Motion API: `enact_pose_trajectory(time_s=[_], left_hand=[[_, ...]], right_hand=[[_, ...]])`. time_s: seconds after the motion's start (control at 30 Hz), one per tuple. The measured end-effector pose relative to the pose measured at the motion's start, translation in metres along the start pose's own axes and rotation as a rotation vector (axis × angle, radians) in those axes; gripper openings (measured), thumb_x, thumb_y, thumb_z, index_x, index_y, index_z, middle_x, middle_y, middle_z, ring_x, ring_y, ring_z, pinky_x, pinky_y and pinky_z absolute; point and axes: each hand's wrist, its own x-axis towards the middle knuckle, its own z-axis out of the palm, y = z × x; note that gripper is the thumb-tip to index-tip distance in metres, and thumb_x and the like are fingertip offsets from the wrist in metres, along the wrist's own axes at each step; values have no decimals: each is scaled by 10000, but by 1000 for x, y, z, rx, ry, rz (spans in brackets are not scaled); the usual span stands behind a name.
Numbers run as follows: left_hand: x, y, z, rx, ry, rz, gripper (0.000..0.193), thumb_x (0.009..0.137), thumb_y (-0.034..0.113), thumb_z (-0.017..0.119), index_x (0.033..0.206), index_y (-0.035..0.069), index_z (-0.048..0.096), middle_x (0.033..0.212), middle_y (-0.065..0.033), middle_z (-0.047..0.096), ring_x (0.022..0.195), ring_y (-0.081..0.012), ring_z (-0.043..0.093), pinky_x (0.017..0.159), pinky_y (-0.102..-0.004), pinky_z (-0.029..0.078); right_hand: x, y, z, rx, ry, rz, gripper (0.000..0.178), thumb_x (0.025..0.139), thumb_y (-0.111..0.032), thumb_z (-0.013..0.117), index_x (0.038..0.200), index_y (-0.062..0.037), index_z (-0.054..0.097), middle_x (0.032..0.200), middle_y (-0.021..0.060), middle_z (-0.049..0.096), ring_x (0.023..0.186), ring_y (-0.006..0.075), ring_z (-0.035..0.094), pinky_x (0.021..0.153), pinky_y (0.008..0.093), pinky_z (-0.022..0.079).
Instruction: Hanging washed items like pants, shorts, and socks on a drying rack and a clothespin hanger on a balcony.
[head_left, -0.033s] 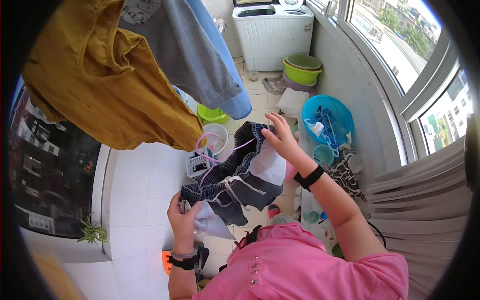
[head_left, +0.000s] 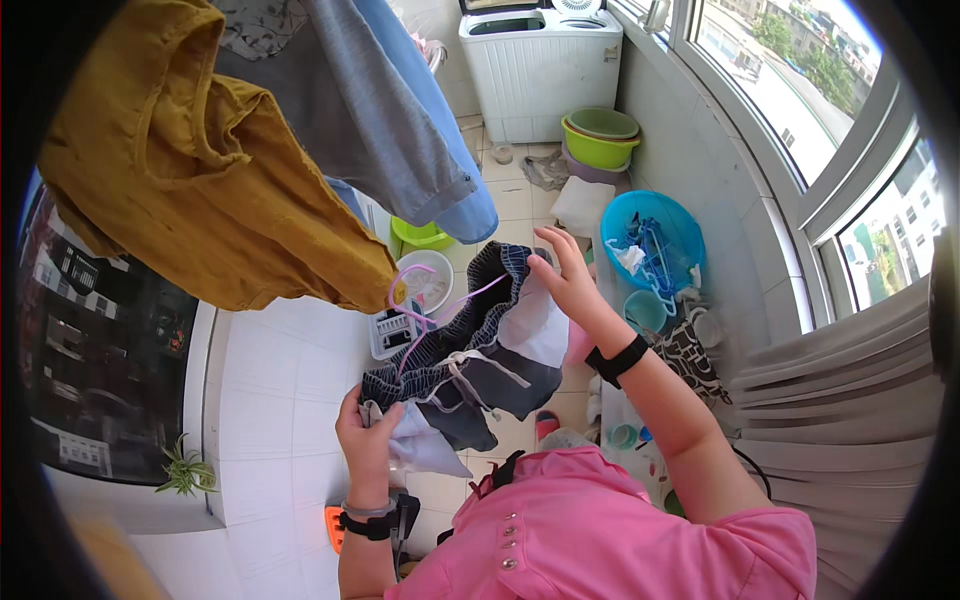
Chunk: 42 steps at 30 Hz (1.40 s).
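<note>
Left grip (head_left: 366, 435): thumb and fingers closed, the left end of the shorts' (head_left: 522, 380) waistband pinched between them. Right grip (head_left: 568, 285): fingers spread, thumb laid at the waistband's far right end; whether cloth is pinched there cannot be told. Shorts held aslant between the two, waist gaping, drawstring (head_left: 462, 358) hanging in front, pale pockets turned out at both sides. Purple hanger (head_left: 391, 291) set across the waist opening, hook end toward the mustard garment (head_left: 230, 200), whose hem hangs close by on that side. Grey shirt (head_left: 400, 130) hung beyond. White basin (head_left: 452, 286) partly covered in view by the hanger. Farther right, blue basin (head_left: 692, 228) filled with blue hangers (head_left: 655, 262); washer (head_left: 540, 85) at the far end.
</note>
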Motion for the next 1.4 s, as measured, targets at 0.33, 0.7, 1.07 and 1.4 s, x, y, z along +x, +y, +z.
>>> enact_pose_trajectory(time_s=[0.33, 0.7, 1.07, 1.4], left_hand=[[87, 9, 121, -108, -18, 61, 408, 783, -74, 630, 1175, -23, 530, 1073, -49, 599, 925, -117, 568, 845, -241, 442], [217, 3, 203, -152, 14, 172, 375, 820, -46, 627, 1182, -31, 534, 1079, -60, 604, 926, -129, 574, 848, -247, 445], [364, 14, 204, -165, 38, 145, 402, 829, -46, 624, 1215, -50, 509, 1102, -65, 601, 933, -131, 574, 856, -260, 451], [481, 0, 206, -139, 201, 212, 378, 842, -38, 612, 1208, -40, 515, 1096, -89, 613, 941, -151, 591, 850, -282, 466]], right_hand=[[-38, 44, -97, 508, 102, 681, 209, 952, -114, 505, 1102, 16, 570, 1053, 66, 626, 1013, 139, 579, 893, 254, 436], [-18, 72, -93, 495, 186, 814, 188, 957, -121, 504, 1072, 3, 586, 987, 41, 642, 945, 97, 584, 846, 230, 447], [135, 142, -57, 493, 282, 771, 255, 969, -163, 482, 1154, -2, 551, 1080, 84, 620, 1057, 152, 570, 923, 276, 424], [290, 216, 3, 579, 284, 666, 216, 956, -144, 508, 1119, -17, 573, 1043, 68, 640, 1021, 140, 574, 902, 278, 425]])
